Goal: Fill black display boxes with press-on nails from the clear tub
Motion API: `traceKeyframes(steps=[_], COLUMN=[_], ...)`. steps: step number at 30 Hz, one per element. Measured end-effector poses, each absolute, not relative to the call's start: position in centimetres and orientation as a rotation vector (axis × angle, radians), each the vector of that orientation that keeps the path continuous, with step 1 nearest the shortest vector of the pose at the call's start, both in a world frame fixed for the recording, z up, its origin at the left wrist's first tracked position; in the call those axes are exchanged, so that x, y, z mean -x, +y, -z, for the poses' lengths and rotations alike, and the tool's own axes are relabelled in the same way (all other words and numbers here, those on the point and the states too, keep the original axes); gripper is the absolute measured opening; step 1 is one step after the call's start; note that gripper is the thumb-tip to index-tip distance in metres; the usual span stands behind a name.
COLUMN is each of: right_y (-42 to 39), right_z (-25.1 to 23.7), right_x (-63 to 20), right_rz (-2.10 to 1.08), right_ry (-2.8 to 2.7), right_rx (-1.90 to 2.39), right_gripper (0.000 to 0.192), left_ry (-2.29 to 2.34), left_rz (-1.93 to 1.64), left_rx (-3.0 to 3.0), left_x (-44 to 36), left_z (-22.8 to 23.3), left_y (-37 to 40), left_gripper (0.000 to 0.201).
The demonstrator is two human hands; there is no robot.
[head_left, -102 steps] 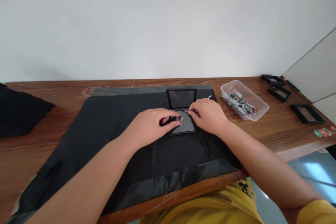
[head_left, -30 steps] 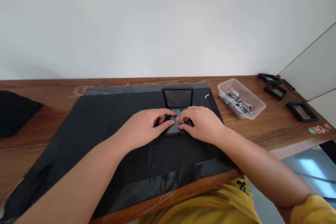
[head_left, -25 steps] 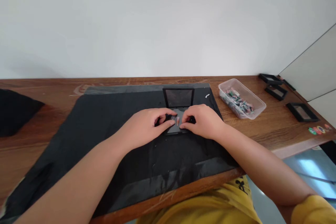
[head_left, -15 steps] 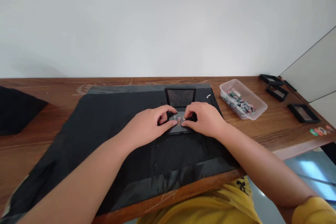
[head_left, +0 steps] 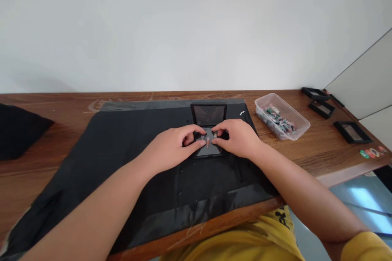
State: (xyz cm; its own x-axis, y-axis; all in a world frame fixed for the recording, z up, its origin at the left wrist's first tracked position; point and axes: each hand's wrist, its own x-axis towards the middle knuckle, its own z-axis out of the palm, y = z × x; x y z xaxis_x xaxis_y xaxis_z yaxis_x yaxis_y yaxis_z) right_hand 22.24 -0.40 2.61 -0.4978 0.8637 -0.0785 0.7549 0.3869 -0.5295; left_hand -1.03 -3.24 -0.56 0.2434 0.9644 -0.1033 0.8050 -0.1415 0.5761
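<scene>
In front of me a black hinged case (head_left: pixel 209 154) stands open, its lid (head_left: pixel 209 114) with a see-through window tipped up at the back. My left hand (head_left: pixel 179 140) rests at the case's left side, thumb and index finger bent around a small clear piece (head_left: pixel 202 136). From the right, my right hand (head_left: pixel 234 136) has thumb and index finger at the two ends of a small pale piece (head_left: pixel 215 134). Between the hands a slim pinkish piece (head_left: pixel 208 142), shaped like a false nail, lies on the clear surface of the case. Fingers partly hide both outer pieces.
Under the case a black mat (head_left: pixel 122 142) covers the wooden table (head_left: pixel 294 159). To the right is a clear plastic tub (head_left: pixel 301 124) with small wrapped items. Several black frames (head_left: pixel 352 131) and round stickers (head_left: pixel 372 153) lie farther right. Dark cloth (head_left: pixel 23 130) sits at left.
The right index fingertip has shifted slightly left, and the pale piece between its finger and thumb shows more. My left hand keeps nearly the same pose. The whole view has shifted slightly.
</scene>
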Motion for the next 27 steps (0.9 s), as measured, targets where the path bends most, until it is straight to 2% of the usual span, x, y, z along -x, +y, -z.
traceKeyframes(steps=[7,10,14,19,27], right_y=[-0.3,-0.6,-0.7,-0.3,-0.1], right_z=[-3.2,-4.5,-5.6,-5.4,-4.4], right_x=[-22.7,-23.3,-24.1,-24.7,-24.0], right_rz=[-0.655,-0.549,-0.423,-0.386,-0.415], right_ry=[-2.495,-2.551,-2.607,-2.657,-2.603], right_rx=[1.385,1.476,1.614,1.682,1.781], right_gripper=[0.032,0.026,0.032,0.035,0.016], left_ry=[1.677,1.677,1.667,1.678,1.692], left_rz=[-0.402,-0.414,-0.457,-0.491,-0.589], left_rx=[-1.969,-1.955,-1.938,-1.954,-1.959], left_x=[0.4,0.3,0.1,-0.5,-1.0], left_z=[0.2,0.1,0.1,0.5,0.4], left_y=[-3.4,-3.5,-3.8,-3.8,-3.7], left_gripper=[0.051,0.055,0.059,0.052,0.046])
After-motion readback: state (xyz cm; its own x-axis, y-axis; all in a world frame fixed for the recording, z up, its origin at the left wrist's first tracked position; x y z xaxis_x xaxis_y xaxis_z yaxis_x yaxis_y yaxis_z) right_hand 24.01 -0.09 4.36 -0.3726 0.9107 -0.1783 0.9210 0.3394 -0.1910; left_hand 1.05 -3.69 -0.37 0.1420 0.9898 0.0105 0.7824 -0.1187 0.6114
